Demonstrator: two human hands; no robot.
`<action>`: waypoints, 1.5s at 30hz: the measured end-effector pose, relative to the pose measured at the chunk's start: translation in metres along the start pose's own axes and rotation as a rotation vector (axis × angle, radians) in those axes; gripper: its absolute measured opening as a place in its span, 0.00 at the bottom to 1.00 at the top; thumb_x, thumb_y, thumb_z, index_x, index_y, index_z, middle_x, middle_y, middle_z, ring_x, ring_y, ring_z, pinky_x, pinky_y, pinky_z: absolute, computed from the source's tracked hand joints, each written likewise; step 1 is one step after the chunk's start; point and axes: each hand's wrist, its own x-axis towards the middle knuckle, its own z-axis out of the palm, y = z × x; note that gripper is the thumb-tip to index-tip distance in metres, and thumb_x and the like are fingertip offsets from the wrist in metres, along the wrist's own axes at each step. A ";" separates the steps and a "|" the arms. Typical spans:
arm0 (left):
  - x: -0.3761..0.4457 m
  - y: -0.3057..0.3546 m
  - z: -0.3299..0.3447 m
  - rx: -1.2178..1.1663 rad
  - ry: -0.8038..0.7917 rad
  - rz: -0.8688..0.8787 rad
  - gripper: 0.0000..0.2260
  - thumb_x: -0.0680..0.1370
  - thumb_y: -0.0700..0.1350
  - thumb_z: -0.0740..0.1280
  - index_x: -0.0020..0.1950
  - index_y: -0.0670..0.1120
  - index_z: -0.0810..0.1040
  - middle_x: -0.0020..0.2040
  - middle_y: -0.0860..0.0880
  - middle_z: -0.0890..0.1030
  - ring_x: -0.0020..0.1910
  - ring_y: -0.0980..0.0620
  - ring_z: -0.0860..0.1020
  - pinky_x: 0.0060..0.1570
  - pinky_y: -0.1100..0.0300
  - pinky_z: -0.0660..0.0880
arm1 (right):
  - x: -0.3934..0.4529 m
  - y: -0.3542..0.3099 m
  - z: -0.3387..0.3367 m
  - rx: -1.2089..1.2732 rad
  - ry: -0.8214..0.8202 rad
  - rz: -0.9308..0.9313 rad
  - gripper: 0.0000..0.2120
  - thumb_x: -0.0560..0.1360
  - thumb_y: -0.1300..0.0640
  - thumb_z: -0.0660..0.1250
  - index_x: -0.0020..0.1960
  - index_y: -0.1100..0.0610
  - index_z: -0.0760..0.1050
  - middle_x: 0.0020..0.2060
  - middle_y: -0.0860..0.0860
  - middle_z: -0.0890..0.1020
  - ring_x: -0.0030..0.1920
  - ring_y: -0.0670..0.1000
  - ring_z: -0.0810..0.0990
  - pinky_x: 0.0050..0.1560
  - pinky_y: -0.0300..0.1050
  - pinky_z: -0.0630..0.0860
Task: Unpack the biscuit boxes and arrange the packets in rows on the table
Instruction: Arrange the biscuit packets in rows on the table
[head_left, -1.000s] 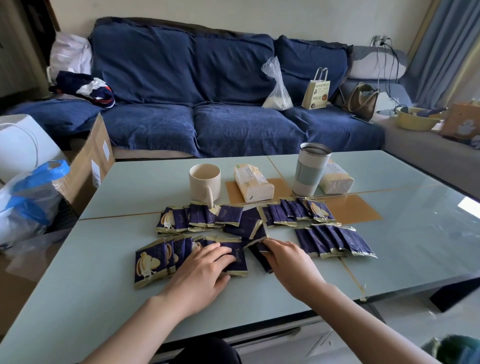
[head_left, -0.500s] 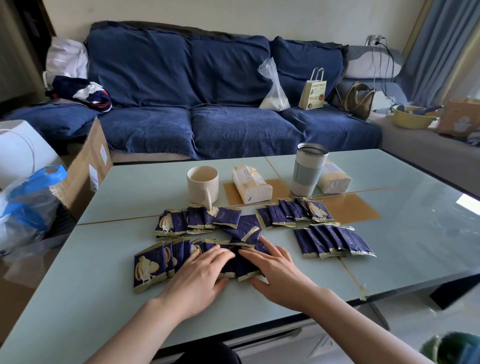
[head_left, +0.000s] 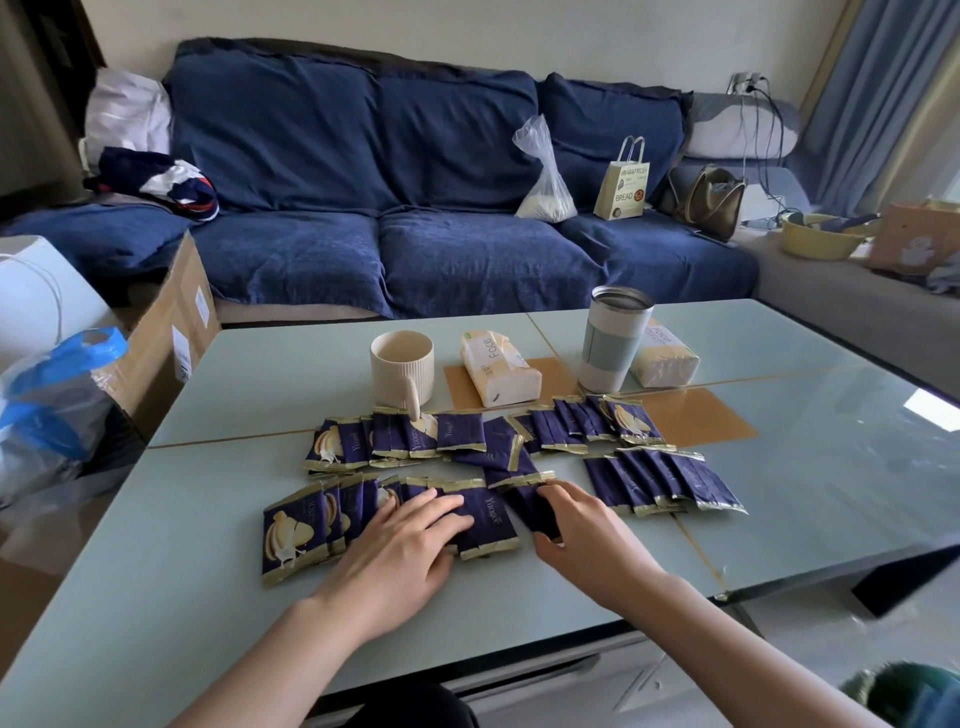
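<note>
Hiding packets: left hand.

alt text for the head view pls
Two hands arrange dark blue biscuit packets in rows on a table: left hand flat on the near row, right hand gripping one packet. A mug and tumbler stand behind.

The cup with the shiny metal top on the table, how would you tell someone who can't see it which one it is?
Start at the pale green table in front of the blue sofa and look along its far side, behind the dark blue biscuit packets. The tumbler stands upright between two tissue packs. Unlike the short, ribbed cream mug further left, it is tall, has no handle and wears a grey-blue band.
</note>
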 end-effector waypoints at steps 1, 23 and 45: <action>0.000 0.001 -0.001 -0.004 -0.003 -0.003 0.21 0.82 0.48 0.56 0.76 0.58 0.62 0.78 0.59 0.56 0.78 0.58 0.50 0.75 0.51 0.46 | 0.000 0.001 -0.001 -0.003 0.002 0.011 0.18 0.76 0.54 0.63 0.64 0.58 0.71 0.60 0.52 0.75 0.50 0.54 0.79 0.52 0.49 0.76; 0.031 0.044 0.013 0.085 -0.100 0.086 0.26 0.81 0.59 0.56 0.78 0.54 0.57 0.79 0.57 0.54 0.79 0.54 0.44 0.75 0.54 0.38 | -0.004 0.026 -0.003 -0.115 0.119 -0.014 0.16 0.78 0.48 0.64 0.60 0.58 0.75 0.60 0.52 0.78 0.67 0.51 0.71 0.60 0.43 0.72; 0.080 -0.019 -0.030 -0.032 0.020 -0.051 0.19 0.79 0.48 0.63 0.71 0.52 0.70 0.72 0.56 0.69 0.72 0.57 0.63 0.69 0.54 0.66 | 0.063 -0.006 -0.014 -0.226 -0.094 -0.171 0.25 0.75 0.58 0.63 0.71 0.59 0.64 0.69 0.53 0.69 0.71 0.58 0.62 0.69 0.52 0.66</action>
